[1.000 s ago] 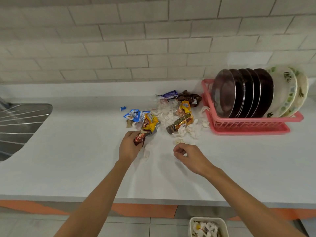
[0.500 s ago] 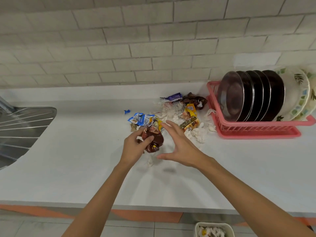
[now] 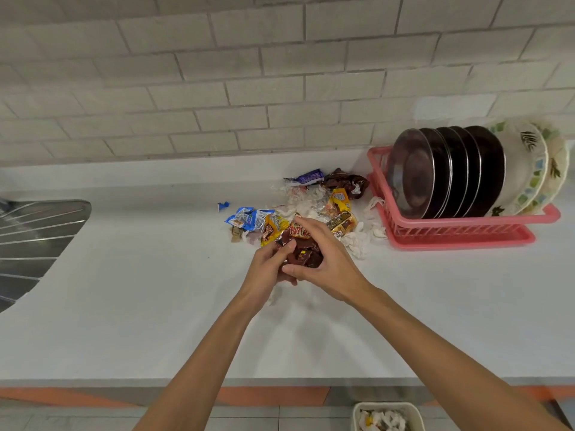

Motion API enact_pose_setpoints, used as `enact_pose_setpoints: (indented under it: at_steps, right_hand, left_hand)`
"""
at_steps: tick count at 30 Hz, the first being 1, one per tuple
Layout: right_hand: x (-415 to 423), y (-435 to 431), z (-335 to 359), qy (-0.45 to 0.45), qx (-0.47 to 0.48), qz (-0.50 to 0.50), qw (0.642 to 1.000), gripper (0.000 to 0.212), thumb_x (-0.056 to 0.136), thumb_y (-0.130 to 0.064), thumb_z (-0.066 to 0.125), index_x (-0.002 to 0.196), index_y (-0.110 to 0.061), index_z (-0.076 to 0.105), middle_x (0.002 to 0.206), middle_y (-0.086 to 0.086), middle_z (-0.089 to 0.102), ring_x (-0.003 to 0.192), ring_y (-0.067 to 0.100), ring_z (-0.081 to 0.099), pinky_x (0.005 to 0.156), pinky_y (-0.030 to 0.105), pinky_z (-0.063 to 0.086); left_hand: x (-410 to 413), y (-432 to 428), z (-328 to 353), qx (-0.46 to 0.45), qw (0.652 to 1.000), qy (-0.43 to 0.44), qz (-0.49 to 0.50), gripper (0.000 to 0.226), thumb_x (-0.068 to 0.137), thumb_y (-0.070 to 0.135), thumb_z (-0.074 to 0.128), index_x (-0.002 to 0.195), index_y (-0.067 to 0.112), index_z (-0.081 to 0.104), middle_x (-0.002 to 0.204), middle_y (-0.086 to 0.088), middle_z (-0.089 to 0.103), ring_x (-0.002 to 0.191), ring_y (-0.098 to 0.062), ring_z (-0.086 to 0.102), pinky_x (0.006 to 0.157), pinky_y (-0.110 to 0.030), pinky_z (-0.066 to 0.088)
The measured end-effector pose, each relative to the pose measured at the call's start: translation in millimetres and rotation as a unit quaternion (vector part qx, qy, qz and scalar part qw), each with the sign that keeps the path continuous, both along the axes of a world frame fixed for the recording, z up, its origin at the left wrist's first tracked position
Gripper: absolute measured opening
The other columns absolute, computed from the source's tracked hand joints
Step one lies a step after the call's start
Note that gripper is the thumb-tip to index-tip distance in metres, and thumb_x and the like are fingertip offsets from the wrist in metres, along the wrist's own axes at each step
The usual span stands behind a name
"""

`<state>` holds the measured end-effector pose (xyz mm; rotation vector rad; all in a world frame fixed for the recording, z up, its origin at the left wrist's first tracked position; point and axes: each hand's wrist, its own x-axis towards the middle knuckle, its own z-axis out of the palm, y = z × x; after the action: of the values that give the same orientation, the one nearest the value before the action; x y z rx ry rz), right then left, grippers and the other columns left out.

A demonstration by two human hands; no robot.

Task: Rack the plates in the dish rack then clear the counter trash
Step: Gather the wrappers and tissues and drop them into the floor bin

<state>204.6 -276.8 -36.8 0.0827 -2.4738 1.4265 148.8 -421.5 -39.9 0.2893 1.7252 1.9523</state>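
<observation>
All plates (image 3: 451,172) stand in the pink dish rack (image 3: 460,233), so the step in hand looks like trash clearing. The left hand (image 3: 267,270) and right hand (image 3: 331,262) both curl round a brown popcorn wrapper (image 3: 303,250), held just above the counter (image 3: 124,306) at the near edge of the wrapper pile (image 3: 311,206). Advice: crush it tight, rake in the neighbouring wrappers, and make one drop into the bin (image 3: 357,412) below. The bin is cut off by the frame bottom. The white scraps (image 3: 357,244) are blurry. Can't tell if the palms hold anything more.

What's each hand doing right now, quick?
Left hand: fingers curled round the brown popcorn wrapper.
Right hand: gripping the same wrapper, fingers over its top.
</observation>
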Motion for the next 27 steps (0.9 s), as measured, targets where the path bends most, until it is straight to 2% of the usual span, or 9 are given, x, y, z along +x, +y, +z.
enact_pose_setpoints:
  at_steps: [2, 5, 8, 12, 17, 19, 23, 25, 27]
  right_hand:
    - [1.0, 1.1, -0.1, 0.012, -0.045, -0.024, 0.999, 0.076, 0.075, -0.042, 0.080, 0.141, -0.028, 0.046, 0.132, -0.010, 0.052, 0.122, 0.004, 0.051, 0.100, 0.023, 0.044]
    - [0.6, 4.0, 1.0, 0.008, -0.105, -0.063, 0.992, 0.059, 0.074, -0.033, 0.081, 0.128, -0.028, 0.059, 0.117, -0.009, 0.064, 0.107, 0.006, 0.062, 0.092, 0.028, 0.052]
    - [2.1, 4.3, 1.9, 0.003, -0.106, -0.074, 0.992, 0.050, 0.074, -0.019, 0.080, 0.121, -0.026, 0.065, 0.106, -0.010, 0.068, 0.097, 0.004, 0.065, 0.084, 0.021, 0.052]
    - [3.9, 7.8, 3.6, 0.009, -0.091, -0.079, 0.993, 0.038, 0.075, -0.010, 0.076, 0.110, -0.024, 0.071, 0.100, -0.014, 0.070, 0.092, 0.001, 0.066, 0.081, 0.017, 0.052]
    - [4.1, 21.5, -0.4, 0.018, -0.041, -0.120, 0.992, 0.025, 0.076, -0.011, 0.070, 0.097, -0.025, 0.074, 0.094, -0.013, 0.072, 0.091, 0.004, 0.067, 0.082, 0.029, 0.055]
    - [4.6, 26.1, -1.4, 0.008, -0.034, -0.138, 0.990, 0.019, 0.077, -0.013, 0.069, 0.092, -0.024, 0.074, 0.090, -0.013, 0.072, 0.085, 0.005, 0.068, 0.078, 0.032, 0.056]
    - [7.1, 30.0, 2.9, -0.005, -0.028, -0.160, 0.987, 0.012, 0.080, -0.012, 0.070, 0.080, -0.023, 0.074, 0.079, -0.018, 0.070, 0.076, 0.003, 0.065, 0.072, 0.028, 0.054]
    - [7.6, 31.2, 3.1, -0.019, -0.023, -0.159, 0.987, 0.006, 0.082, -0.018, 0.071, 0.078, -0.021, 0.074, 0.073, -0.016, 0.070, 0.071, 0.004, 0.065, 0.068, 0.029, 0.053]
    - [7.5, 32.4, 1.7, -0.037, -0.024, -0.158, 0.986, 0.013, 0.083, -0.030, 0.073, 0.074, -0.021, 0.073, 0.067, -0.008, 0.068, 0.064, 0.010, 0.064, 0.062, 0.033, 0.052]
  left_hand:
    - [3.0, 3.2, 0.3, 0.010, 1.000, -0.013, -0.019, 0.033, 0.100, 0.026, 0.048, 0.106, -0.004, 0.061, 0.076, -0.016, 0.067, 0.059, -0.026, 0.062, 0.055, -0.031, 0.051]
    - [8.7, 7.5, -2.2, 0.042, 0.996, -0.067, -0.042, 0.044, 0.105, 0.031, 0.032, 0.107, -0.001, 0.062, 0.085, -0.015, 0.068, 0.065, -0.027, 0.065, 0.065, -0.032, 0.054]
    - [14.2, 8.3, -7.4, 0.069, 0.992, -0.094, -0.050, 0.042, 0.106, 0.026, 0.027, 0.108, 0.001, 0.061, 0.086, -0.012, 0.070, 0.070, -0.029, 0.068, 0.075, -0.036, 0.052]
    - [19.6, 14.7, -8.0, 0.062, 0.992, -0.090, -0.058, 0.038, 0.105, 0.020, 0.029, 0.107, 0.001, 0.062, 0.083, -0.014, 0.070, 0.072, -0.028, 0.070, 0.074, -0.034, 0.054]
    - [24.4, 23.9, -12.1, 0.029, 0.996, -0.079, -0.007, 0.021, 0.102, 0.006, 0.042, 0.104, 0.002, 0.062, 0.086, -0.014, 0.071, 0.076, -0.026, 0.073, 0.070, -0.029, 0.058]
    - [23.1, 19.9, -14.5, 0.005, 0.997, -0.065, 0.027, 0.017, 0.100, 0.008, 0.048, 0.104, 0.002, 0.064, 0.091, -0.014, 0.073, 0.078, -0.028, 0.073, 0.067, -0.029, 0.057]
    - [24.3, 20.1, -15.8, -0.064, 0.998, -0.019, 0.007, 0.019, 0.099, 0.013, 0.050, 0.096, 0.007, 0.068, 0.089, -0.007, 0.074, 0.072, -0.021, 0.070, 0.065, -0.028, 0.052]
    - [23.3, 22.4, -15.2, -0.083, 0.997, 0.003, 0.006, 0.020, 0.099, 0.011, 0.049, 0.096, 0.008, 0.068, 0.088, -0.004, 0.075, 0.072, -0.019, 0.069, 0.066, -0.028, 0.049]
    - [19.7, 23.9, -14.0, -0.094, 0.995, 0.025, 0.013, 0.020, 0.099, 0.011, 0.049, 0.095, 0.009, 0.069, 0.087, -0.003, 0.075, 0.072, -0.018, 0.069, 0.066, -0.028, 0.048]
